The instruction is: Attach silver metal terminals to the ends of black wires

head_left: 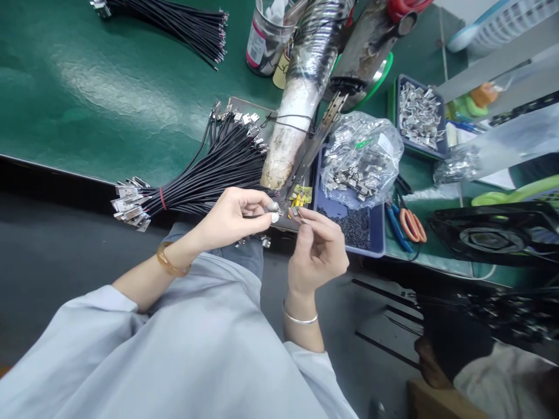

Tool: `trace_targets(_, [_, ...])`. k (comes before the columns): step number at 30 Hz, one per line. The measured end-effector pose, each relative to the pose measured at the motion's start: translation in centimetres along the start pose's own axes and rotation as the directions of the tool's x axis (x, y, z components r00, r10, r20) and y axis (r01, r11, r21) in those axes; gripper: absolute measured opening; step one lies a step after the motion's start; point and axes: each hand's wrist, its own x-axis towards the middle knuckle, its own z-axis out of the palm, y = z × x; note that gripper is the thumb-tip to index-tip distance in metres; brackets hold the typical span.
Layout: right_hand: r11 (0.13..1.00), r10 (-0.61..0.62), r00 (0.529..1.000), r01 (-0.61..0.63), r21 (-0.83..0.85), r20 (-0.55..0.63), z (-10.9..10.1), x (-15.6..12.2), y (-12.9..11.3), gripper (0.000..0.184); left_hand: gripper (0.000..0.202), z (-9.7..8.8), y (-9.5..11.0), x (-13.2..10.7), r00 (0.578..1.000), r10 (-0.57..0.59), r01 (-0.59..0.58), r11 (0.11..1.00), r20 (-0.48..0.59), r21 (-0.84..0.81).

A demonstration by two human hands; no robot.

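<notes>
My left hand point(238, 218) is closed in a pinch on a cable, whose thin wire ends point(280, 213) stick out past the thumb and forefinger. Facing it across a small gap, my right hand point(318, 244) pinches a small metal connector point(295, 211) at its fingertips. Behind the left hand lies a bundle of black cables point(209, 169) with metal plugs, tied by a red band point(162, 198). A yellow clip-like piece point(300, 199) sits just beyond the fingertips. Most of the cable in my left hand is hidden.
A blue tray point(376, 233) holds small black parts and a clear bag of metal connectors point(362, 163). Beyond are a wrapped duct point(301, 93), a jar point(264, 46) and a bin of metal parts point(419, 116). Orange-handled scissors point(413, 226), pliers point(397, 227) and a black fan point(498, 235) lie right.
</notes>
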Motion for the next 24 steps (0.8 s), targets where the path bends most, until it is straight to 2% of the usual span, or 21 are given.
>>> trace_targets(5, [0.997,-0.075,0.997,0.075,0.016,-0.001,-0.1,0.1,0.0,0.015,0.012,0.3,0.0,0.2,1.0,0.031,-0.031,1.0,-0.001,0.003])
trace_targets(10, [0.997,0.053,0.998,-0.054,0.052,0.021,0.2,0.2,0.3,0.01,0.015,0.2,0.2,0.2,1.0,0.022,-0.023,1.0,0.017,0.018])
trace_targets(12, [0.996,0.063,0.997,-0.065,0.058,0.034,0.3,0.2,0.4,0.01,0.018,0.2,0.2,0.2,1.0,0.026,-0.026,0.999,0.002,0.032])
trace_targets(19, [0.977,-0.149,0.986,0.159,-0.144,0.076,0.3,0.8,0.5,0.014,0.027,0.2,0.3,0.2,0.996,0.068,-0.059,0.988,-0.057,0.143])
trace_targets(24, [0.952,-0.236,0.967,0.25,-0.18,0.093,0.2,1.1,0.6,0.018,0.026,0.2,0.9,0.1,0.994,0.101,-0.09,0.976,-0.044,0.2])
